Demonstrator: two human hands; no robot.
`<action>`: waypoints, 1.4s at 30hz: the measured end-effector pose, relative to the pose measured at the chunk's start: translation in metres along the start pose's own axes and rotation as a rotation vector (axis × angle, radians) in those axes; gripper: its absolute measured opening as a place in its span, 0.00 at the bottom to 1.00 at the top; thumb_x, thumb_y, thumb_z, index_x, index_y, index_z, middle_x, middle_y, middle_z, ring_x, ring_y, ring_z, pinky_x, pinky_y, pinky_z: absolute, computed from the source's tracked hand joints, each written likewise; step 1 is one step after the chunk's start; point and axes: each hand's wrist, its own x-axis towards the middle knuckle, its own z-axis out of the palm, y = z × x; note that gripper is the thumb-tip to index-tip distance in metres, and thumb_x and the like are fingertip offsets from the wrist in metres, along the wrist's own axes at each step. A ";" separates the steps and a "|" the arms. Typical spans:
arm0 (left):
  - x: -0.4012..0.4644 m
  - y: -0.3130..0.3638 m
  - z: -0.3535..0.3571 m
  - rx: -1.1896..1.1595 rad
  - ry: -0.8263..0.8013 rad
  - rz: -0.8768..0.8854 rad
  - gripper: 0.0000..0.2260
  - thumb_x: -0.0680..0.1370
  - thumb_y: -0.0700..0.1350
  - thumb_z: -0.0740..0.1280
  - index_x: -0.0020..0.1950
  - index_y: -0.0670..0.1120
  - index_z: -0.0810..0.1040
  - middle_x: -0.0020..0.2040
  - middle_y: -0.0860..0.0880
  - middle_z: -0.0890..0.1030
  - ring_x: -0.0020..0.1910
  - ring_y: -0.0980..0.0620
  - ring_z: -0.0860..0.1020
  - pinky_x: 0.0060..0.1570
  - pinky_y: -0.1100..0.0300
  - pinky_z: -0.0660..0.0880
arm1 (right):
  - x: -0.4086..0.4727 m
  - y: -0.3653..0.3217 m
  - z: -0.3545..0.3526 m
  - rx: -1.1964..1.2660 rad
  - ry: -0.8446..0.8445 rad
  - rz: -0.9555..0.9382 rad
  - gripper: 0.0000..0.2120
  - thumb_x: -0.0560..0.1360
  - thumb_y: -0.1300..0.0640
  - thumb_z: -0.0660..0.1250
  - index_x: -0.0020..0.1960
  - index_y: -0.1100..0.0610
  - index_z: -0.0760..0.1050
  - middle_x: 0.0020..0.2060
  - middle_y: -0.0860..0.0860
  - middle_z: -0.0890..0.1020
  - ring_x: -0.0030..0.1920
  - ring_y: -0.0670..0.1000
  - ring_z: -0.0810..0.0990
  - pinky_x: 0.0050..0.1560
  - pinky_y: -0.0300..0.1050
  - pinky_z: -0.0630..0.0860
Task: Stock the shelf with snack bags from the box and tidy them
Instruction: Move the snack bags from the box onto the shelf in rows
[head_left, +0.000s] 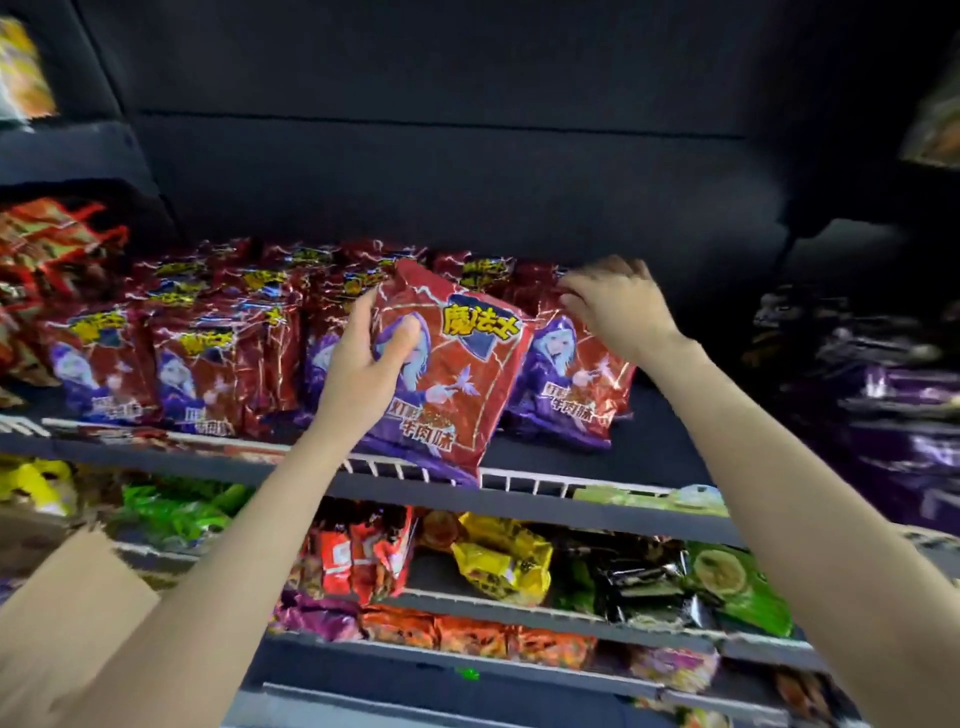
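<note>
At nine o'clock the edge of the view smears into blur: a stack of red and green packets (47, 249) is cut off by the frame, and its print cannot be read. To its right, rows of glossy red foil snack bags with a purple-robed figure (197, 338) stand upright on the dark metal shelf (597, 447) with a white wire front rail (524, 480). Four rows can be made out, but the bags behind the front ones overlap, so a full count is not possible.

Two bare hands are in view. The left hand (366, 364) grasps one red foil snack bag (457, 374), thumb pressed on its front and fingers (363, 306) curled round its left edge; the bag tilts, its bottom corner hanging over the wire rail. It covers most of the row behind it.

Toward two o'clock the right hand (618, 306) reaches onto the rightmost shelved red bag (576, 379), its fingers bent over that bag's top edge; whether they pinch it or only touch it cannot be told.

At three o'clock dark purple packets (893, 384) are too blurred to count. Below, at six o'clock, a lower shelf (519, 608) carries orange, yellow, black and green packets, partly hidden by both forearms.
</note>
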 end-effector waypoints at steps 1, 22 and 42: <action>0.002 0.003 0.007 0.013 0.011 0.013 0.24 0.79 0.52 0.61 0.73 0.49 0.60 0.68 0.54 0.70 0.66 0.56 0.69 0.67 0.58 0.65 | -0.002 -0.004 0.009 -0.058 0.066 -0.027 0.11 0.78 0.53 0.63 0.57 0.56 0.76 0.55 0.55 0.81 0.58 0.60 0.75 0.59 0.56 0.68; 0.019 -0.023 0.029 -0.035 -0.035 -0.026 0.25 0.78 0.54 0.62 0.72 0.48 0.60 0.67 0.51 0.71 0.65 0.54 0.70 0.66 0.56 0.67 | -0.054 -0.039 0.021 0.727 0.209 0.180 0.21 0.78 0.43 0.58 0.67 0.52 0.69 0.59 0.45 0.76 0.60 0.43 0.73 0.59 0.39 0.68; 0.058 -0.018 -0.015 0.266 -0.204 0.238 0.19 0.81 0.48 0.59 0.71 0.46 0.67 0.63 0.55 0.72 0.59 0.61 0.71 0.60 0.66 0.65 | -0.064 -0.036 0.013 1.328 0.241 0.712 0.17 0.76 0.58 0.68 0.63 0.57 0.69 0.47 0.46 0.78 0.46 0.47 0.81 0.39 0.39 0.79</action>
